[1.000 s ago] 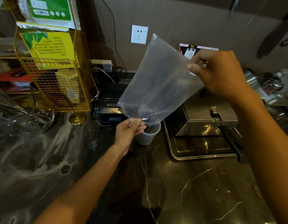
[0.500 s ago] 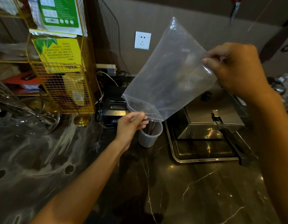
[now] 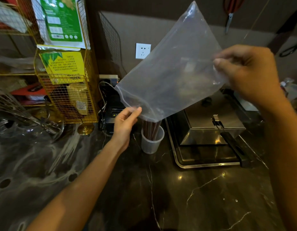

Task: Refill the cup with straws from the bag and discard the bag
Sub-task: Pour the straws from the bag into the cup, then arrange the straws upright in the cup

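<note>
A clear plastic zip bag [image 3: 171,75] hangs tilted in the air, its open mouth pointing down over a translucent plastic cup [image 3: 152,142] on the dark marble counter. Dark brown straws [image 3: 151,127] stand in the cup, their tops reaching up into the bag's mouth. My right hand [image 3: 247,72] pinches the bag's upper right edge, high above the cup. My left hand [image 3: 126,120] touches the lower left corner of the bag's mouth, just left of the cup. The bag looks empty above the straws.
A gold wire rack [image 3: 66,90] with packets stands at the left, a glass bowl with a whisk [image 3: 27,124] before it. A black device with cables [image 3: 112,110] sits behind the cup. A steel tray with a metal box [image 3: 209,130] lies to the right.
My right hand has lifted the bag higher and to the right, so its mouth rose off the cup and the straws show in the cup. My left hand stayed at the bag's lower corner.
</note>
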Tool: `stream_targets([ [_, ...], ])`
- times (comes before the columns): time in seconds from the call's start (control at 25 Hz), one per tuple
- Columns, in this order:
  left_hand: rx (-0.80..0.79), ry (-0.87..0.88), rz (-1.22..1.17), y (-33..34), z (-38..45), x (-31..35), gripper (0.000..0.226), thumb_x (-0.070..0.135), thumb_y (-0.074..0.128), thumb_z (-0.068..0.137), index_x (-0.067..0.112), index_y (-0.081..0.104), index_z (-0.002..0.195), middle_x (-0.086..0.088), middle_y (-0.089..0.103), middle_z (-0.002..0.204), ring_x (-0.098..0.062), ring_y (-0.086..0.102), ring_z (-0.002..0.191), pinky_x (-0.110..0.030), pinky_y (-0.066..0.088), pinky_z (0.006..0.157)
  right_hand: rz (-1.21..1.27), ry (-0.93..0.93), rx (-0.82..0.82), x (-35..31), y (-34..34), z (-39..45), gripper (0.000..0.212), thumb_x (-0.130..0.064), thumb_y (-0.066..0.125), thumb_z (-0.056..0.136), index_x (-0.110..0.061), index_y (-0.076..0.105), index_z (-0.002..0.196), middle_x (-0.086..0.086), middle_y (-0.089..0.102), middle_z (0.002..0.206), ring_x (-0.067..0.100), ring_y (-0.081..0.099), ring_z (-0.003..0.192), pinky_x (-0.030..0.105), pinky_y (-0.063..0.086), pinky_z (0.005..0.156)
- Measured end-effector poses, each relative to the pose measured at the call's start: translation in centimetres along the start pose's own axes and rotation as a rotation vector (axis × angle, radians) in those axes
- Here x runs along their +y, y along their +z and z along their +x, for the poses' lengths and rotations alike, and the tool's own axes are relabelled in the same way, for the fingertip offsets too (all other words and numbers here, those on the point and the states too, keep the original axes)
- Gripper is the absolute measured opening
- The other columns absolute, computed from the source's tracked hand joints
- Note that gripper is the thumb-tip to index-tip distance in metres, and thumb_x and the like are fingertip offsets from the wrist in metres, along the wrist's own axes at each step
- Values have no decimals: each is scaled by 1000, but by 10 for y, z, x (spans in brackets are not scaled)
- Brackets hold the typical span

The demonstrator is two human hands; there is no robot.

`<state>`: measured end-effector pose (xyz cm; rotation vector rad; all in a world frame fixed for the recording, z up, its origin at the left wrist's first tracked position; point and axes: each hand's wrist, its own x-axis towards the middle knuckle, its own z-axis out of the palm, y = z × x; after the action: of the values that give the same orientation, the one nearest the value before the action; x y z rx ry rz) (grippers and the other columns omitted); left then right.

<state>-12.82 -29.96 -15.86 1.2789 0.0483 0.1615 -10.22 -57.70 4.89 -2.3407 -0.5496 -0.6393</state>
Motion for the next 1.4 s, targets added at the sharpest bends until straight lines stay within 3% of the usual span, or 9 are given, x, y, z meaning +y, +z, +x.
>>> stream_targets([
  [0.12,64,-28,-98,-24,-12,-1,12,16,62,101,10,67,92,-8,73,108,-23,71,110,-43,56,99,284,215,-107,18,35,-17,10,-17,69,98,-21,77,95,-3,75,82,2,68,63,19,55,53],
  [0.24,253,-67,6,-55,-31,-9,16,22,67,98,7,66,103,-21,68,114,-42,67,116,-59,53,102,459,385,-261,35,85,-46,12,-11,69,99,-14,75,89,-3,73,64,1,55,40,15,42,39],
  [0.4,426,-120,137,-100,-64,-21,27,24,71,95,9,65,116,-16,72,118,-33,74,107,-57,59,94,532,577,-397,43,150,-94,9,-25,70,98,-22,78,94,4,80,82,5,50,41,19,38,38],
  [0.52,562,-165,201,-129,-89,-30,28,31,69,96,10,70,115,-4,78,101,-19,78,88,-46,63,86,527,598,-492,37,194,-123,14,-24,66,100,-18,76,92,8,79,84,6,52,42,19,40,40],
  [0.68,701,-200,278,-163,-117,-44,30,28,63,101,2,75,111,-21,76,104,-30,70,94,-48,59,91,525,604,-614,30,236,-154,17,-23,64,103,-13,74,95,20,73,81,8,53,45,21,41,41],
  [0.88,752,-234,459,-192,-146,-62,20,6,64,99,2,73,116,-10,72,101,-24,65,99,-30,55,84,448,635,-765,27,272,-183,11,-18,65,103,-14,72,97,16,73,87,5,54,46,23,44,45],
  [1.12,746,-455,655,-214,-152,-90,31,3,70,91,5,71,122,-5,71,88,-25,67,86,-31,55,73,263,666,-912,36,301,-215,13,-16,63,102,-8,71,96,21,75,94,13,61,57,24,50,47],
  [1.24,644,-563,718,-210,-146,-102,36,7,78,85,9,70,119,-8,73,94,-33,72,96,-39,57,85,166,719,-989,53,299,-227,16,-21,69,98,-10,71,87,13,72,80,12,62,57,24,51,47],
  [1.4,485,-504,810,-189,-129,-105,37,21,84,82,14,68,114,-7,74,104,-30,72,99,-45,60,88,77,799,-1063,78,277,-234,30,-44,75,91,-14,73,88,3,72,76,13,66,60,26,51,50],
])
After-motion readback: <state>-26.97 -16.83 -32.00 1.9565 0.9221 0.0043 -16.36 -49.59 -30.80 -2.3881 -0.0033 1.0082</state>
